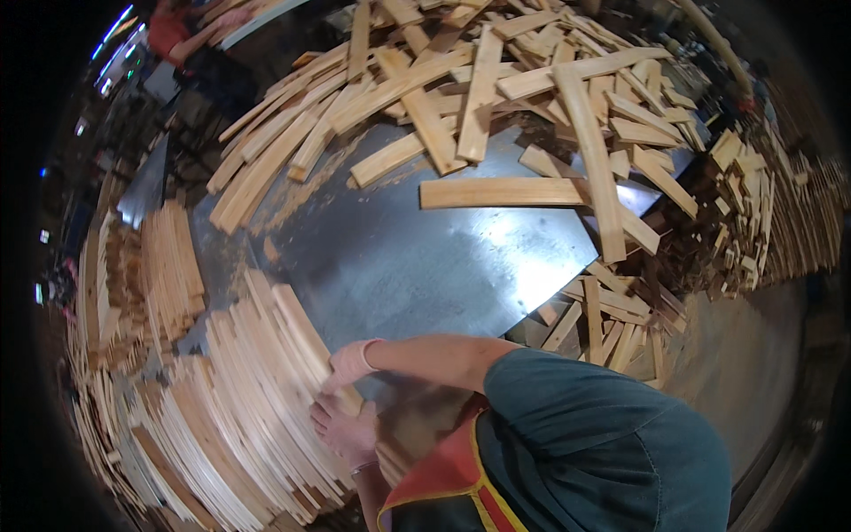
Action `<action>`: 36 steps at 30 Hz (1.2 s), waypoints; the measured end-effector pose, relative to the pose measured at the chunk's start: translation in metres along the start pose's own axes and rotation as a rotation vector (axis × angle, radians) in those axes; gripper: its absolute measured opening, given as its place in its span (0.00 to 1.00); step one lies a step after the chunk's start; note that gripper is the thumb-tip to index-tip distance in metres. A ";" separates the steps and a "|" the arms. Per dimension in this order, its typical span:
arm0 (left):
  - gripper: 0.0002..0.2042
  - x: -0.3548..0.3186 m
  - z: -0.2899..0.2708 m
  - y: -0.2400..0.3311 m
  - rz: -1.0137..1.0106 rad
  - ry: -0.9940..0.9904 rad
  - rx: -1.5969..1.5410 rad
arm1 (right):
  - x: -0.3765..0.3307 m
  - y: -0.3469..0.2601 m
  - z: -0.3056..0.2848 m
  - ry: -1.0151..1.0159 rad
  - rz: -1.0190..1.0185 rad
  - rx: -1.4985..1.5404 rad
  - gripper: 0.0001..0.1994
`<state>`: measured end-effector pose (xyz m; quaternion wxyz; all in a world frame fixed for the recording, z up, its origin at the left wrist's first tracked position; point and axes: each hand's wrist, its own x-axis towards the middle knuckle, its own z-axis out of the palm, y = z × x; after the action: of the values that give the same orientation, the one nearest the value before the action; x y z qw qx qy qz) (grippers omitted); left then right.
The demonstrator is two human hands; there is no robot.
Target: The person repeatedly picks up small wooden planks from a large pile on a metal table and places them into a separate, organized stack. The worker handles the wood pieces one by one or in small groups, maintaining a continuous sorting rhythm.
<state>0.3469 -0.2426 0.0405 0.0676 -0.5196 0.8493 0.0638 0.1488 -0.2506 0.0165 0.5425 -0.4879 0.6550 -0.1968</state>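
A long row of pale wooden boards (pixel 257 381), standing packed side by side, fills the lower left. My right hand (pixel 348 363), in a light pink glove, curls over the outermost wooden board (pixel 303 333) at the row's right side. Just below it, my left hand (pixel 344 433) rests against the boards near that board's close end. Its fingers are stretched out and slightly apart, and the wrist bears a light band. The undersides of both hands are hidden.
A shiny metal tabletop (pixel 381 257) lies beyond my hands. Loose boards (pixel 479 97) are heaped across its far side, one board (pixel 505 192) lying crosswise. More stacks (pixel 168 266) stand left, offcuts (pixel 612 315) lie right. Another person (pixel 177 40) works at the far left.
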 end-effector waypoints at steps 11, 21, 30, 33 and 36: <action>0.49 0.006 0.010 0.043 0.271 0.120 0.217 | -0.373 0.267 -0.212 1.652 0.798 -0.562 0.36; 0.34 -0.002 0.083 0.294 0.305 -0.770 -1.379 | -0.340 0.255 -0.131 1.016 0.118 0.167 0.56; 0.11 0.011 0.065 0.262 -0.140 -0.428 -1.321 | -0.357 0.341 -0.259 0.820 0.550 -0.490 0.51; 0.14 0.001 0.041 0.196 -0.165 -0.213 -0.807 | -0.369 0.343 -0.254 0.867 0.635 -0.431 0.50; 0.24 -0.005 0.039 0.127 -0.099 0.085 -0.121 | -0.367 0.341 -0.259 0.733 0.717 -0.460 0.44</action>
<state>0.2382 -0.1741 0.0082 0.0031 -0.5662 0.8194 0.0895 -0.2537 0.1440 0.0248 0.1918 -0.2402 0.9515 -0.0089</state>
